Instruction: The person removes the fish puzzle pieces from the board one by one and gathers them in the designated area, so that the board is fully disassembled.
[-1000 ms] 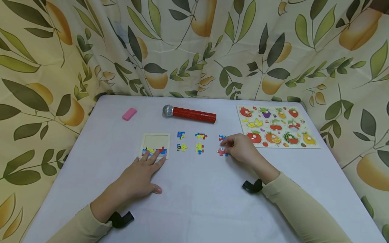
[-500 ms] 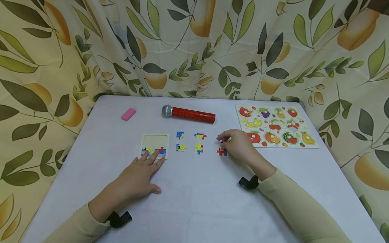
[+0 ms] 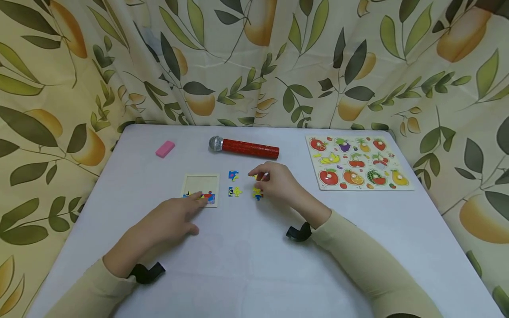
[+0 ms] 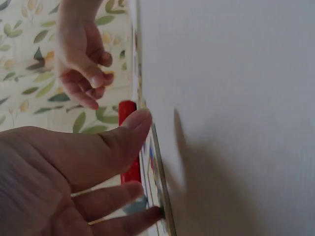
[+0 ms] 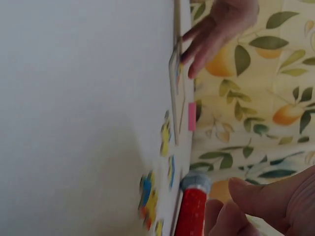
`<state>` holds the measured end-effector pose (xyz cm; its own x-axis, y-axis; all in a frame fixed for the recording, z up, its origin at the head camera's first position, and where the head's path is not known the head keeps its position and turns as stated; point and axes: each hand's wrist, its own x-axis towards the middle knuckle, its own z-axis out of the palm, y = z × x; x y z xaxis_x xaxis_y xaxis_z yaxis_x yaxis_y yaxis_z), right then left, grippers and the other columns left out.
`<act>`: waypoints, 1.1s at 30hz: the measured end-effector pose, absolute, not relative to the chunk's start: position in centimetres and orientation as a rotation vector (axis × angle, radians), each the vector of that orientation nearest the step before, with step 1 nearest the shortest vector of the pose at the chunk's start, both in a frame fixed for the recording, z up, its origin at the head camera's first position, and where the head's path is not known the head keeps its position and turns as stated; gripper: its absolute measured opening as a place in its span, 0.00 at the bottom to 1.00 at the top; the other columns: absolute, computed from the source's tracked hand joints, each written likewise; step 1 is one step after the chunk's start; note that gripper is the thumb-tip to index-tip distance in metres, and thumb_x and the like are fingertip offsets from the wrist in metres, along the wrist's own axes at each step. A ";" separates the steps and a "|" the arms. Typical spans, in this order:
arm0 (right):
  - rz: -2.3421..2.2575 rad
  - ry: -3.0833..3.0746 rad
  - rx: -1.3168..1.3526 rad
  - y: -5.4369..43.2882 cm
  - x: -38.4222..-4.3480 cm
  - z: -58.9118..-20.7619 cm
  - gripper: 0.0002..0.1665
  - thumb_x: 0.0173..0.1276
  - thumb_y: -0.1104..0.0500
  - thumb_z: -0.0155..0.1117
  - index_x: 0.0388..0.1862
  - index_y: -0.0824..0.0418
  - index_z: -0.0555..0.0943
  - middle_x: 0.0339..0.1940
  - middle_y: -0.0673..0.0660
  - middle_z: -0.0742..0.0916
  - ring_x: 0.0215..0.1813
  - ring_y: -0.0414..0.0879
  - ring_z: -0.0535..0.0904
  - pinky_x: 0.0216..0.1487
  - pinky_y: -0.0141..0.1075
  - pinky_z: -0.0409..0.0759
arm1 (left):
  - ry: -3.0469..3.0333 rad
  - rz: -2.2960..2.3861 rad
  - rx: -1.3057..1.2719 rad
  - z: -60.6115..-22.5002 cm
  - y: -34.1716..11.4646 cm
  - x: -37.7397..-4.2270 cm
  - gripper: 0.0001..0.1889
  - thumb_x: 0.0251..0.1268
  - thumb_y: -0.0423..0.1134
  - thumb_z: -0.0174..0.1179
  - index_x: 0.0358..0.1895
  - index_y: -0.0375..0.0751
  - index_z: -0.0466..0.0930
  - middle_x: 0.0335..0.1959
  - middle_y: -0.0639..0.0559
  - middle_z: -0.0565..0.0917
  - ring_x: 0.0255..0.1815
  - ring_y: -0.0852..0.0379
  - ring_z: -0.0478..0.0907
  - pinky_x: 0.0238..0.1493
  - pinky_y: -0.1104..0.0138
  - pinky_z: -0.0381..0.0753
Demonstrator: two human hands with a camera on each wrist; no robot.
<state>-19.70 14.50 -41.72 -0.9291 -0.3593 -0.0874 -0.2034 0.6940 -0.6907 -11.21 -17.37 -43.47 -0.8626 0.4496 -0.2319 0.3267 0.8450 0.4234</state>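
I am judging this jigsaw as less than half done. The wooden frame is lying left of the middle of the surface, in its far half. Placed pieces are filling a strip along the frame's near edge, while its far part is showing bare backing. Fingers are partly covering that strip, so I am not counting it.

The left hand is resting extended fingers on the frame's near part, probably steadying it, and its grip is holding nothing.

The right hand is hanging just right of the frame with thumb and fingers bent close together; I am unable to make out whether a piece is sitting in its grip.

Left to place, I am seeing a loose pair beside the frame, an upper piece and a lower piece, plus another pair half hidden at the right fingertips. The hand may be covering more.

Toward the surface's far edge, a microphone is lying centrally, a pink block near the far left corner and a fruit board near the far right.
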 end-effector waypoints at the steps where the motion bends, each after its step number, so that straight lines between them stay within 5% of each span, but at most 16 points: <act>1: -1.058 2.685 -0.468 13.9 -19.7 -41.7 0.17 0.70 0.64 0.76 0.56 0.55 0.91 0.43 0.54 0.89 0.44 0.51 0.83 0.44 0.38 0.84 | 2.712 0.573 0.587 -43.4 -17.7 -11.4 0.41 0.64 0.42 0.77 0.81 0.48 0.72 0.84 0.45 0.70 0.83 0.37 0.70 0.78 0.40 0.73; 9: -1.052 2.592 -0.620 8.9 -19.8 -42.4 0.18 0.71 0.64 0.74 0.58 0.54 0.91 0.45 0.52 0.88 0.41 0.47 0.84 0.38 0.34 0.85 | 2.793 0.683 0.495 -42.7 -19.1 -12.9 0.35 0.71 0.40 0.71 0.80 0.44 0.73 0.82 0.42 0.73 0.83 0.34 0.68 0.79 0.37 0.71; 21: -0.837 2.512 -0.780 3.8 -20.4 -44.3 0.22 0.67 0.62 0.78 0.60 0.53 0.91 0.50 0.51 0.88 0.53 0.44 0.82 0.56 0.37 0.83 | 2.730 0.456 0.620 -44.0 -19.7 -13.3 0.37 0.76 0.53 0.67 0.84 0.50 0.67 0.88 0.40 0.60 0.88 0.23 0.49 0.77 0.22 0.56; 33: -0.642 2.577 -0.820 2.9 -20.0 -44.2 0.15 0.66 0.61 0.80 0.52 0.53 0.94 0.46 0.49 0.86 0.49 0.43 0.79 0.52 0.36 0.82 | 2.647 0.431 0.655 -44.4 -19.5 -12.5 0.40 0.77 0.56 0.65 0.86 0.51 0.62 0.90 0.44 0.55 0.90 0.25 0.44 0.79 0.22 0.49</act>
<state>-19.96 2.92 -44.17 -0.7669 -0.6109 -0.1966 -0.4474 0.7285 -0.5187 -12.54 -19.53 -44.43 -0.8198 0.4965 -0.2854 0.3804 0.8446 0.3767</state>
